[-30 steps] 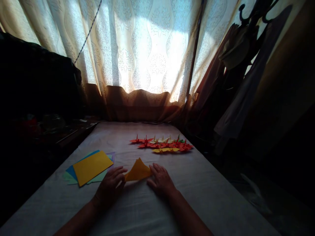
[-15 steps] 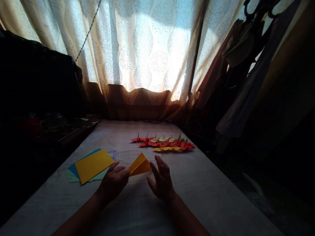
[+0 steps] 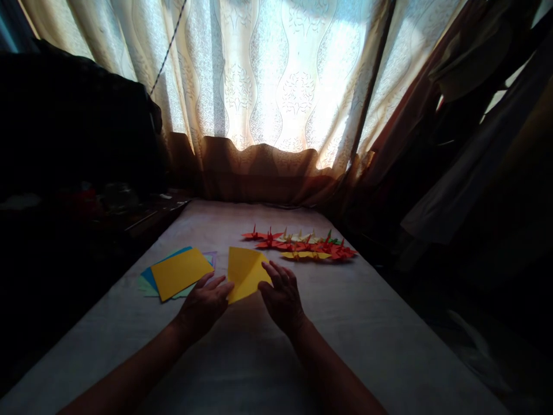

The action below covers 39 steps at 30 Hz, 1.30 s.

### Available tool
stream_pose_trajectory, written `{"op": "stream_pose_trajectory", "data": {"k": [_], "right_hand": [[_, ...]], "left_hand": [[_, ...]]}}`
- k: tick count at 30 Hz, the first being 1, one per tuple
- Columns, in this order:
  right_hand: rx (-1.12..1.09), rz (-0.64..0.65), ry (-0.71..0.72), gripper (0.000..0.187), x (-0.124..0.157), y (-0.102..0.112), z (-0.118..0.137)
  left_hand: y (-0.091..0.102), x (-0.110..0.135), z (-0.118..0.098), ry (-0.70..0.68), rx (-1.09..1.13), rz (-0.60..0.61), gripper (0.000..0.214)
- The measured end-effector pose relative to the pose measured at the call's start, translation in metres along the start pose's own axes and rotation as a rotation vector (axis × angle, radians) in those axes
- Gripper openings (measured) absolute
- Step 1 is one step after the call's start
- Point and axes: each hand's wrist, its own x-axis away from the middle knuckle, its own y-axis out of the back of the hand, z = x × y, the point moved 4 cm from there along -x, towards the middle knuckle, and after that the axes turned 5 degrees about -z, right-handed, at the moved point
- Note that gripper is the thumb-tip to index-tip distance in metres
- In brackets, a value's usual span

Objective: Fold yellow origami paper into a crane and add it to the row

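A creased sheet of yellow origami paper (image 3: 245, 272) is held up between my two hands, its lower edge close to the cloth. My left hand (image 3: 206, 301) pinches its lower left corner between thumb and fingers. At the right edge, my right hand (image 3: 281, 294) grips the sheet with thumb below and fingertips above. Left of my left hand lies a pile of coloured sheets, with a yellow sheet (image 3: 181, 274) on top and a blue sheet (image 3: 149, 278) and pale green ones sticking out beneath.
Folded paper cranes in red (image 3: 270, 239), yellow (image 3: 305, 255), cream and green stand in rows at the far right of the white-covered table (image 3: 242, 357). A patterned curtain (image 3: 268, 80) hangs behind. Dark clothes hang at right; a dark covered object (image 3: 78, 121) stands left.
The yellow paper has gone from a folded triangular shape to a more opened one. My right hand, apart-fingered before, has closed on its right edge. The view has shifted slightly.
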Motion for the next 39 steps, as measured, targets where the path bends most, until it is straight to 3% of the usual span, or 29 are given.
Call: {"op": "stream_pose_trajectory", "data": {"k": [6, 8, 11, 17, 22, 27, 31, 33, 36, 39], "right_hand": [[-0.057, 0.092, 0.044, 0.025, 0.015, -0.013, -0.011], [-0.087, 0.154, 0.007, 0.025, 0.023, -0.020, -0.019], [-0.131, 0.221, -0.044, 0.024, 0.032, -0.025, -0.028], [-0.205, 0.308, -0.143, 0.024, 0.035, -0.015, -0.035], [-0.254, 0.463, -0.311, 0.019, 0.026, -0.007, -0.050], [-0.315, 0.570, -0.380, 0.013, -0.001, -0.015, -0.063], [-0.347, 0.560, -0.513, 0.025, -0.007, -0.032, -0.069], [-0.361, 0.518, -0.537, 0.031, -0.002, -0.037, -0.068], [-0.363, 0.425, -0.541, 0.031, 0.009, -0.038, -0.065], [-0.351, 0.336, -0.516, 0.025, 0.019, -0.036, -0.062]], "left_hand": [[-0.005, 0.000, -0.006, 0.060, -0.041, 0.209, 0.024], [-0.011, 0.000, -0.006, 0.049, -0.019, 0.198, 0.016], [-0.023, -0.003, -0.003, -0.008, 0.048, 0.184, 0.031], [-0.044, -0.015, 0.010, -0.049, 0.166, 0.328, 0.030], [-0.042, -0.010, 0.009, -0.001, 0.293, 0.335, 0.027], [-0.040, -0.005, 0.014, 0.195, 0.285, 0.336, 0.030], [-0.046, -0.008, 0.022, 0.382, 0.253, 0.257, 0.039], [-0.048, -0.012, 0.015, 0.335, 0.205, 0.183, 0.041], [-0.050, -0.018, -0.013, 0.112, 0.177, 0.135, 0.034], [-0.059, -0.020, -0.039, 0.020, 0.252, 0.216, 0.040]]}}
